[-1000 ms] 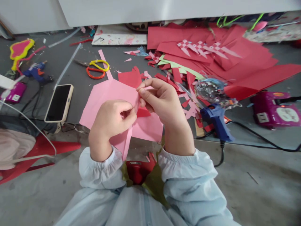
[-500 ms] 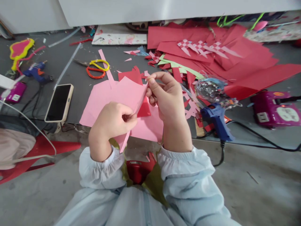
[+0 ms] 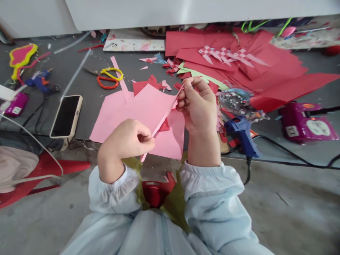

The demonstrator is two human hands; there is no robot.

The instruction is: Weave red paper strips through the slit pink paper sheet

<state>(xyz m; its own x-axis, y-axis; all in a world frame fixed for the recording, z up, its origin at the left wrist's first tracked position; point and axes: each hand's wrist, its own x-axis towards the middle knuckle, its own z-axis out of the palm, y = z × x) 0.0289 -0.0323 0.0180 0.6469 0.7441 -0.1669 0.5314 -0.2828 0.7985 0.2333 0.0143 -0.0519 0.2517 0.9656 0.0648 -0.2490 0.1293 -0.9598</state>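
Between my two hands a sheet of pink paper (image 3: 155, 102) is held up, with a narrow fold along its near right edge. My left hand (image 3: 127, 138) pinches that folded edge near its lower end. At the upper right end of the fold, the thumb and fingers of my right hand (image 3: 199, 102) grip the sheet's corner. Underneath, another pink sheet (image 3: 171, 147) lies on the table and reaches past its front edge. Red paper pieces (image 3: 140, 88) show behind and below the held sheet. A pink paper strip (image 3: 119, 76) sticks out at the back.
Scissors (image 3: 107, 78) and a phone (image 3: 66, 116) lie to the left on the grey table. At the right are a blue glue gun (image 3: 243, 136) with a cord, a purple box (image 3: 305, 122) and a bag of small beads (image 3: 236, 101). Red paper sheets (image 3: 276, 71) are piled at the back right.
My right hand has moved right and slightly up with the paper's corner, and the folded edge is now stretched straight between both hands. My left hand stays nearly in place.
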